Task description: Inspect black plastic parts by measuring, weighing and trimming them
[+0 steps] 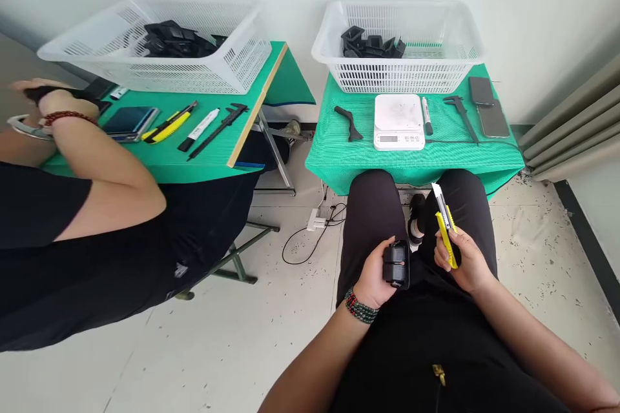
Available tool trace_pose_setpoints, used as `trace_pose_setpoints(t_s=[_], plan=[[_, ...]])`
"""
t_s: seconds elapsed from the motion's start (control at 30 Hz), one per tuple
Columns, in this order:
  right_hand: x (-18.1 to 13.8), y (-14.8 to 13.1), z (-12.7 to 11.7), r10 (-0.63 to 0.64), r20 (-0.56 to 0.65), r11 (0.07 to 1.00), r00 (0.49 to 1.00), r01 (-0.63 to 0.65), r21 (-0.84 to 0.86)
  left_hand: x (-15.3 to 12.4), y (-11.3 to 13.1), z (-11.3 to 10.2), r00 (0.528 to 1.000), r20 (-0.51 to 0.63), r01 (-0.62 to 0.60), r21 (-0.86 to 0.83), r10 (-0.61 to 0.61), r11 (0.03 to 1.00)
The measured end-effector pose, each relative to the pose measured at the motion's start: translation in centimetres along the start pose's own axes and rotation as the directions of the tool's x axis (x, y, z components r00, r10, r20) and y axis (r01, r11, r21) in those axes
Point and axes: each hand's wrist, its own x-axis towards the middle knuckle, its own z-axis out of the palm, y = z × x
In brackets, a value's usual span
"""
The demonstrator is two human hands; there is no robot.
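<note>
Over my lap, my left hand (375, 274) is wrapped round a black moulded plastic part (397, 263) with two block-shaped sections. My right hand (462, 258) grips a yellow utility knife (446, 232), its blade (438, 193) extended and pointing up and away from me. Knife and part are apart from each other. On the green-covered table (339, 155) ahead lie a curved black piece (347, 122), a white digital scale (399, 121), a marker (427, 116) and a dark caliper (462, 117).
A white basket (397, 72) with black parts (372, 45) stands behind the scale. Two phones (493, 119) lie at the right. On the left, a co-worker (111, 206) sits at another table (223, 103) with a basket (169, 71). A power strip and cable (316, 221) lie on the floor.
</note>
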Motion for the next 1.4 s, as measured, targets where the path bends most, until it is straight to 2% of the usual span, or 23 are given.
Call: trace_pose_setpoints(t_s=[0.3,0.53,0.7,0.83,0.93,1.07,1.17,1.23,1.33,1.4], plan=[[-0.4,-0.1,-0.4,-0.049,-0.057,0.999,0.997,0.050,0.005,0.7,-0.1,0.8,0.999,0.031,0.016,0.046,-0.018,0.999],[0.0,1.1,-0.3,-0.029,-0.090,0.995,0.996,0.037,0.088,0.9,0.7,1.2,0.999,-0.038,0.040,0.111,-0.036,0.993],[1.1,1.1,0.4,-0.033,-0.056,0.996,0.998,0.038,0.086,0.8,2.7,3.2,0.997,-0.052,-0.043,0.127,0.050,0.991],[3.9,0.1,1.2,-0.084,0.000,0.994,0.996,0.083,0.065,1.0,5.8,6.0,0.986,0.008,-0.166,0.123,0.167,0.978],[6.7,-1.7,2.3,-0.154,0.070,0.987,0.986,0.151,0.047,0.7,9.0,9.1,0.939,0.149,-0.332,0.152,0.311,0.931],[10.3,-5.7,4.6,-0.279,0.155,0.960,0.948,0.275,0.049,-1.2,13.0,15.1,0.828,0.315,-0.515,0.098,0.464,0.851],[12.6,-10.1,6.5,-0.414,0.159,0.910,0.896,0.414,0.041,-2.9,15.6,19.9,0.735,0.398,-0.606,0.023,0.549,0.795],[14.1,-13.4,7.7,-0.519,0.138,0.854,0.843,0.519,0.039,-3.6,17.1,22.2,0.672,0.430,-0.656,-0.033,0.603,0.754],[16.4,-17.2,8.7,-0.650,0.132,0.758,0.748,0.650,0.047,-2.8,19.1,23.3,0.602,0.411,-0.714,-0.106,0.684,0.692],[18.4,-18.1,8.5,-0.690,0.152,0.721,0.707,0.691,0.056,-0.6,20.1,22.7,0.588,0.394,-0.738,-0.097,0.706,0.668]])
